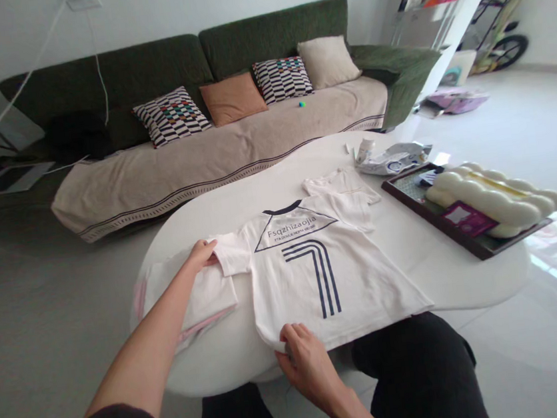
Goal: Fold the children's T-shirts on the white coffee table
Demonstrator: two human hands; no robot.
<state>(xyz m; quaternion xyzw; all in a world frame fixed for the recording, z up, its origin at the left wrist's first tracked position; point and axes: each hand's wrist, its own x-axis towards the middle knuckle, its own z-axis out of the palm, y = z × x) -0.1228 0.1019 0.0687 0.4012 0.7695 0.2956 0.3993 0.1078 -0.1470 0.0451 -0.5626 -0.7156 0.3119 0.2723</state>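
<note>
A white jersey [326, 277] with a dark number 7 and lettering lies spread flat on the white oval table [456, 269]. My left hand [202, 253] is closed on the tip of the jersey's left sleeve. My right hand [302, 354] pinches the jersey's bottom hem at the table's near edge. A folded white garment with pink trim [203, 305] lies under my left forearm. Another white garment [339, 185] lies beyond the jersey's far shoulder.
A dark tray [484, 249] holding a cream bumpy object [493, 194] and a magenta card [463, 216] sits at the table's right. Crumpled wrappers [393, 157] lie at the far side. Behind stands a green sofa [192, 64] with patterned cushions. My dark-trousered legs [417, 367] are below the table.
</note>
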